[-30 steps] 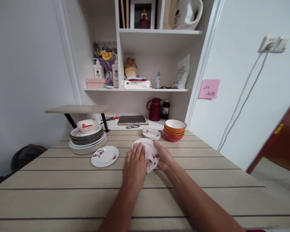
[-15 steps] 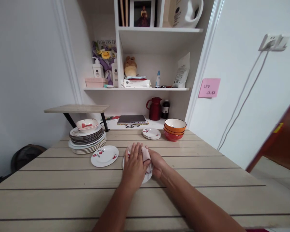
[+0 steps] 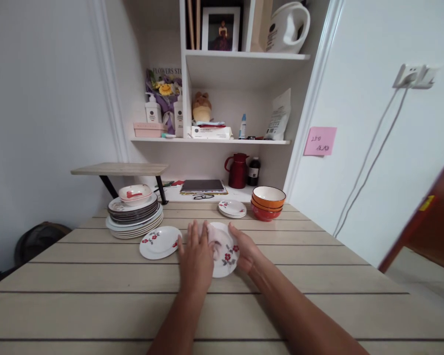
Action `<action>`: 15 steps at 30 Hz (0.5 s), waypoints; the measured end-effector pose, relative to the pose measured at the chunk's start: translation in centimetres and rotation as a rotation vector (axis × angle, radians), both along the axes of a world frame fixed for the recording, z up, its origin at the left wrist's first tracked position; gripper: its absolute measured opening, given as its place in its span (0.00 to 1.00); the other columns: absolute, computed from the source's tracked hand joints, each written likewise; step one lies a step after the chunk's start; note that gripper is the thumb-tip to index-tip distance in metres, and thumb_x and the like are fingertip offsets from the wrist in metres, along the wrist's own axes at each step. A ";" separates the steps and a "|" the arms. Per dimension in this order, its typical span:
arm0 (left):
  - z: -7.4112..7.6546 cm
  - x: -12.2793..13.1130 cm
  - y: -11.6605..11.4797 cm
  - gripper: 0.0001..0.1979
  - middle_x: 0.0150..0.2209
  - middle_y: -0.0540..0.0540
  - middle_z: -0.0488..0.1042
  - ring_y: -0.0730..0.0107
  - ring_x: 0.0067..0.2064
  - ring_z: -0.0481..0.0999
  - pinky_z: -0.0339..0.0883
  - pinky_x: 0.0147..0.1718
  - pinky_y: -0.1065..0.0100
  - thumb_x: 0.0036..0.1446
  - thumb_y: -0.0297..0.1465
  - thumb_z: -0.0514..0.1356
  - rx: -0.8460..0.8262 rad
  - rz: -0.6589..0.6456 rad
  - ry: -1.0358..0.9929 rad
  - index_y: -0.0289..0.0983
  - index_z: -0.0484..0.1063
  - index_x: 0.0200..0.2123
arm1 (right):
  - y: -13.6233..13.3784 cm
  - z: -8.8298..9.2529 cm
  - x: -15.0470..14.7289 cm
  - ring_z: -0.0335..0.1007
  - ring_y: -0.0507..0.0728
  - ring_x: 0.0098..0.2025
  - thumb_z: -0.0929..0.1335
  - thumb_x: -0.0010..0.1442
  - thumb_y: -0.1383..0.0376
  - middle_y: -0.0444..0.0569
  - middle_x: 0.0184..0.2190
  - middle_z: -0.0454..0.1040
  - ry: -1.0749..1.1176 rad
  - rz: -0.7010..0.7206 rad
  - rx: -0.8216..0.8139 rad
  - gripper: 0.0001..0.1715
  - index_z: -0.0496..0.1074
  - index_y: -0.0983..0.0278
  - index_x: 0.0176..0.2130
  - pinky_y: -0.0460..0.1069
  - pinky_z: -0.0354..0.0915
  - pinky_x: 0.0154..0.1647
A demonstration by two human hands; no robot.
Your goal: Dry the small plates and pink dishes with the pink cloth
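A white plate with red flowers (image 3: 228, 264) is tilted up a little above the table, its right rim in the grip of my right hand (image 3: 246, 250). My left hand (image 3: 197, 251) lies over the plate's left part, fingers extended. A pale pink cloth (image 3: 215, 241) is bunched at that hand's thumb side, against the plate's face; part of it is hidden under the hand. Just left of my left hand, a second flowered plate (image 3: 158, 242) lies flat on the table.
On the left stands a tall stack of plates (image 3: 135, 229) topped by a bowl (image 3: 135, 193), near a small raised stand (image 3: 120, 169). Farther back are small stacked plates (image 3: 232, 209), stacked orange and red bowls (image 3: 268, 203), a laptop (image 3: 202, 185) and a red jug (image 3: 238, 171).
My left hand has slid left across the plate with the cloth, uncovering the flowers on its right side. My right hand still grips the rim, and the view has tipped slightly up.
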State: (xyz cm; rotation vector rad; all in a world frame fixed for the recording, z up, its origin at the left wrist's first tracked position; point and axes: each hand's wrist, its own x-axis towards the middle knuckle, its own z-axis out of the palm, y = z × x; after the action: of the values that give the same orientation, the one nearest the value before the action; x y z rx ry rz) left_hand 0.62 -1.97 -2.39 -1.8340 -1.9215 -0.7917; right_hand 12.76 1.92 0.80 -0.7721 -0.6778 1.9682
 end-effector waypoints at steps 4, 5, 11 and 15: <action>0.3 -0.8 0.1 0.27 0.67 0.35 0.57 0.52 0.68 0.54 0.52 0.62 0.41 0.65 0.32 0.48 0.020 0.106 -0.050 0.38 0.53 0.67 | -0.6 -0.7 -1.0 0.79 0.60 0.32 0.62 0.66 0.55 0.56 0.30 0.81 -0.033 0.024 0.025 0.22 0.72 0.71 0.44 0.55 0.71 0.45; 0.3 -0.8 0.1 0.27 0.67 0.35 0.57 0.53 0.68 0.54 0.52 0.62 0.42 0.65 0.33 0.48 0.027 0.102 -0.050 0.37 0.52 0.67 | -0.7 -1.0 -1.3 0.79 0.59 0.32 0.62 0.66 0.56 0.55 0.30 0.81 -0.034 0.036 0.031 0.21 0.73 0.70 0.44 0.55 0.71 0.45; 0.2 0.6 -0.1 0.29 0.67 0.40 0.56 0.57 0.69 0.50 0.49 0.64 0.44 0.65 0.38 0.50 -0.004 -0.201 0.078 0.40 0.51 0.67 | -0.1 -1.7 -1.4 0.79 0.57 0.37 0.61 0.66 0.55 0.53 0.37 0.81 -0.026 0.067 0.006 0.22 0.72 0.68 0.48 0.52 0.70 0.47; -0.2 1.3 -0.2 0.27 0.68 0.44 0.55 0.59 0.69 0.50 0.47 0.65 0.45 0.64 0.39 0.51 -0.034 -0.411 0.148 0.40 0.57 0.65 | 0.9 -0.6 0.4 0.79 0.58 0.40 0.60 0.67 0.53 0.54 0.38 0.81 0.000 -0.033 -0.050 0.25 0.72 0.70 0.47 0.52 0.70 0.48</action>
State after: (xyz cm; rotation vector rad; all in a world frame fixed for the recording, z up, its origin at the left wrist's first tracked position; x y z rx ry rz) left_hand 1.94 -2.18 -2.58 -2.2768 -1.4951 -0.7203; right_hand 13.15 2.81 0.18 -0.8088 -0.6145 1.9613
